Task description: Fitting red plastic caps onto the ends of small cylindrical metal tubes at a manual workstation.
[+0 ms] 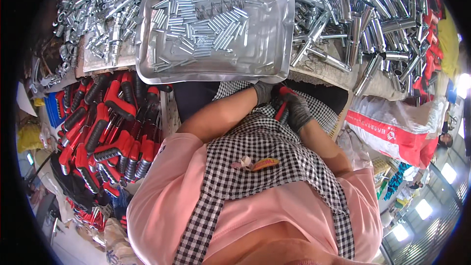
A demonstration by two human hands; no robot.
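My right hand (297,111), in a dark grey glove, is closed around a red-and-black handle (281,113) low over my lap, just below the front edge of a metal tray. Close beside it is my left hand (263,92), gloved the same way; its fingers are turned away and hidden, so its grip does not show. The shallow metal tray (265,44) stands in front of both hands. Inside it lie many short silver pins (201,33) in loose rows, with several dark coil springs (220,8) along the far side.
Silver metal fittings (93,14) are heaped left of the tray, and shiny tubes (378,24) to its right. A large pile of red-and-black angled handles (105,122) sits at my left. On my right is a white-and-red sack (392,127). A checked apron (255,152) covers my lap.
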